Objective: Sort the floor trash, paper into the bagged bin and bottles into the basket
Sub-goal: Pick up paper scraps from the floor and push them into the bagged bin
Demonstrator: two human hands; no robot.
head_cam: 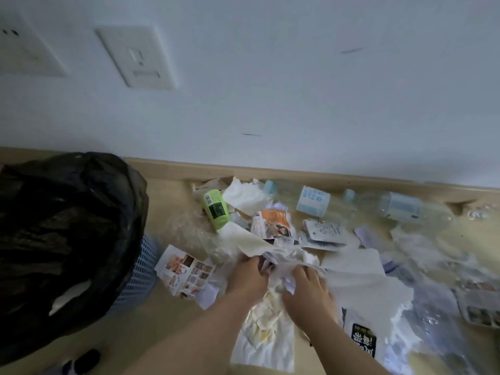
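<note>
Gripping crumpled white paper (286, 259), the left hand (250, 277) and right hand (305, 296) sit mid-pile; bagged bin (67, 239) close left, baseboard (270, 174) beyond.

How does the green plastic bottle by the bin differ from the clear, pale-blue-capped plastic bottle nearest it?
The green plastic bottle is opaque and shorter; the clear plastic bottle with the pale blue cap is see-through, longer and wears a white-and-blue label. The green one lies slanted away from the baseboard; the clear one lies along it. Both lie on their sides.
</note>
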